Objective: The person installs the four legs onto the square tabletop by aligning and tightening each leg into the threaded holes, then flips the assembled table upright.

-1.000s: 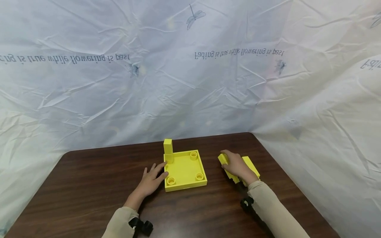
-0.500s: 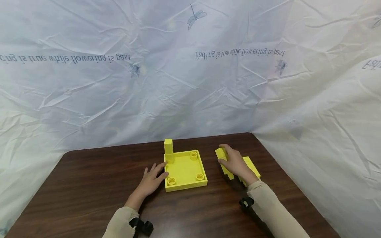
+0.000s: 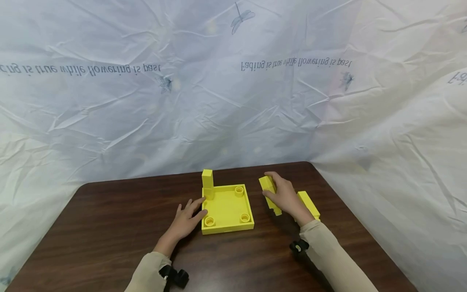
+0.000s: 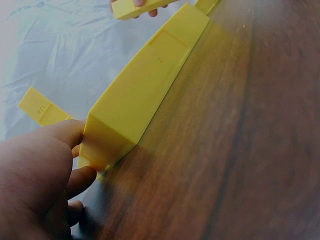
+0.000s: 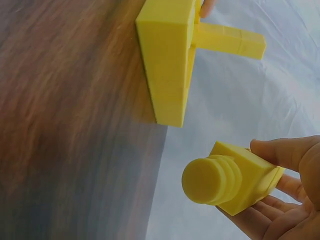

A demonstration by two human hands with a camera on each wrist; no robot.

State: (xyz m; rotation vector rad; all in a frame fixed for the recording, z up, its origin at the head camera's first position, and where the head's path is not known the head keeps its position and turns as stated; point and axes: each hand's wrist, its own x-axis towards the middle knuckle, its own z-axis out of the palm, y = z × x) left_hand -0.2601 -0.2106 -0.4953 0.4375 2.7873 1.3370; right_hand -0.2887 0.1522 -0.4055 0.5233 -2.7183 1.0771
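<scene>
Dark brown wooden table (image 3: 109,227), backed and flanked by crinkled white sheeting (image 3: 146,113) printed with mirrored lettering and dragonflies.

Left hand (image 3: 186,221) flat on the wood, fingers spread and relaxed, fingertips pressed to the left wall of a yellow square base (image 3: 227,209); seen from the left wrist camera, thumb and fingers (image 4: 75,150) touching the near corner of that base (image 4: 145,95). Nothing gripped.

Right hand (image 3: 286,196) curled round a yellow peg block (image 3: 269,190), lifted off the table, just to the right of the base and apart from it. From the right wrist camera, block (image 5: 235,177) pinched between thumb above and fingers (image 5: 260,220) beneath, a round ribbed peg sticking out of one end toward the base (image 5: 167,60).

Base lying flat near the middle of the table, shallow rim all round, three round sockets showing at its corners. At the far left corner, a yellow upright post (image 3: 206,184) standing straight; also visible from the right wrist camera (image 5: 230,40).

Behind the right wrist, another yellow block (image 3: 308,205) lying flat on the table, partly hidden by the hand. Beige sleeves (image 3: 328,259) on both forearms, black wrist mounts (image 3: 175,276) strapped on.
</scene>
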